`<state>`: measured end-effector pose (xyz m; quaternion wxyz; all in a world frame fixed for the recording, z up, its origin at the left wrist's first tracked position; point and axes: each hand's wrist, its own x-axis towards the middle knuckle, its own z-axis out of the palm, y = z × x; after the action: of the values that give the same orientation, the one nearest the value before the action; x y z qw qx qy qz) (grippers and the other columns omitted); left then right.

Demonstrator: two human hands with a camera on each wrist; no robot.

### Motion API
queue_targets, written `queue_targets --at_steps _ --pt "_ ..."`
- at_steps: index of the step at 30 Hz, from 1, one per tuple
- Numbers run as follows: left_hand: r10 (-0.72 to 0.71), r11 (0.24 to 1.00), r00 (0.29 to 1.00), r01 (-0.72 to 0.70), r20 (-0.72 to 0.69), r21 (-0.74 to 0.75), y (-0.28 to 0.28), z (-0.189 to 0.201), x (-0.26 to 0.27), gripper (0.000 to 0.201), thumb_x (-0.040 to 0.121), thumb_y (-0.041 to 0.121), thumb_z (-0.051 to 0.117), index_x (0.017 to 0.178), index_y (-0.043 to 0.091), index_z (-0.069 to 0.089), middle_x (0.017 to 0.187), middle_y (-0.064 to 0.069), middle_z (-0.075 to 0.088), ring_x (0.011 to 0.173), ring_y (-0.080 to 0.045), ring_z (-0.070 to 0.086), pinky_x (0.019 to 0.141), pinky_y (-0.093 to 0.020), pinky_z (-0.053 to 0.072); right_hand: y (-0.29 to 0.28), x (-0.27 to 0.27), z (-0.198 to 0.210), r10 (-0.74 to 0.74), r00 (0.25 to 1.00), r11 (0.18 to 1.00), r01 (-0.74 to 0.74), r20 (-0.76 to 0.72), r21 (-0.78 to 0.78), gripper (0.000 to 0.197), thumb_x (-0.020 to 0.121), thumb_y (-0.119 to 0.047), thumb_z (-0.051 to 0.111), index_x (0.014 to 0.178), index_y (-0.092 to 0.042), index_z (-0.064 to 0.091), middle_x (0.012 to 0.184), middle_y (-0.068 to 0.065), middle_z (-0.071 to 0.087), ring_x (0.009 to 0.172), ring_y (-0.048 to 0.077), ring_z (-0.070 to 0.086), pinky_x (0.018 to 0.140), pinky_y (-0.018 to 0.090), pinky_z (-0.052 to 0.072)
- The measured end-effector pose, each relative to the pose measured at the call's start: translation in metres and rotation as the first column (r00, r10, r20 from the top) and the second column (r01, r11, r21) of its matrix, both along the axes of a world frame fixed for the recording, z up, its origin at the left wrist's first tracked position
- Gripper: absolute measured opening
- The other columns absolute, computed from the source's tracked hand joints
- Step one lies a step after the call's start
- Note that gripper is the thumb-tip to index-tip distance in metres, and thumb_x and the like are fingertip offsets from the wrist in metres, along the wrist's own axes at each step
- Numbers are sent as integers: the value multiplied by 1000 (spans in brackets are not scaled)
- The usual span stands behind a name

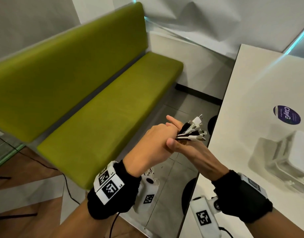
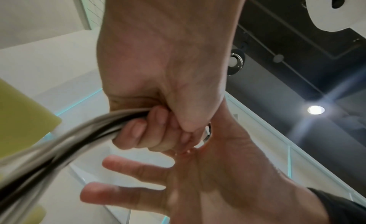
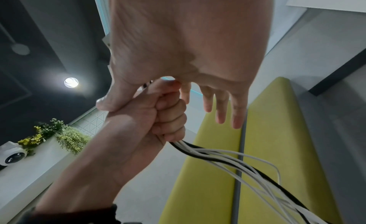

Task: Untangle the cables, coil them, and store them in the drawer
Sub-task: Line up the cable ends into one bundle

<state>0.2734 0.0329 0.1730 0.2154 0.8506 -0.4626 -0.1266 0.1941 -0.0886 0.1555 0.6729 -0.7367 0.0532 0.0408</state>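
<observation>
Left hand [image 1: 148, 143] fisted round cables [image 1: 192, 130], right hand [image 1: 190, 150] spread alongside, beside table edge [image 1: 214, 127].

Office lounge: green bench [image 1: 89, 93], white table [image 1: 261, 93].

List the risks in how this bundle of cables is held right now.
1. The left hand alone grips the bundle of black and white cables; the right hand has straight fingers, so a loosened fist could drop everything.
2. The strands cross one another below the fist, so coiling now may tighten the tangle.
3. The plug ends fan out close to the white table edge and could snag.
</observation>
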Motion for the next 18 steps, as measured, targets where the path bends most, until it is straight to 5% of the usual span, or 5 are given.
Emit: queue_targets --at_steps 3,6,11,15,18 --pt "-41 999 997 41 60 1 -4 2 -5 4 84 10 48 81 9 51 67 -2 47 64 -31 51 60 -42 45 0 -5 -6 -24 999 999 23 29 44 106 52 -86 65 145 -48 32 150 -7 43 135 -3 40 113 34 36" --pt "8 1000 998 -7 -63 3 -7 -1 -12 17 92 21 50 94 11 63 69 -8 59 64 -31 53 60 -44 47 0 -5 -6 -97 994 995 96 55 32 92 57 -91 53 139 -51 43 146 -11 48 133 -2 43 113 41 37" --pt "52 996 975 -67 -217 -65 -11 -14 -16 36 95 20 50 130 13 53 123 -15 62 108 -33 60 89 -44 50 1 -4 -4 -103 985 988 118 138 -105 79 75 -85 38 133 -34 56 131 -27 57 132 -5 40 111 30 33" --pt "-33 983 939 -31 -343 -180 2 -27 -11 34 87 32 61 121 27 58 118 5 65 105 -17 63 85 -36 53 7 -4 -8 -149 965 969 186 218 -162 52 92 -64 39 122 -29 65 128 -22 61 124 7 54 108 37 39" --pt "38 993 958 -67 -284 -94 24 -26 13 41 76 37 75 115 29 64 113 13 68 104 -3 63 93 -33 50 2 -7 -11 -234 951 955 264 202 -134 43 95 -52 42 112 -25 70 119 -7 67 109 -9 58 94 9 40"
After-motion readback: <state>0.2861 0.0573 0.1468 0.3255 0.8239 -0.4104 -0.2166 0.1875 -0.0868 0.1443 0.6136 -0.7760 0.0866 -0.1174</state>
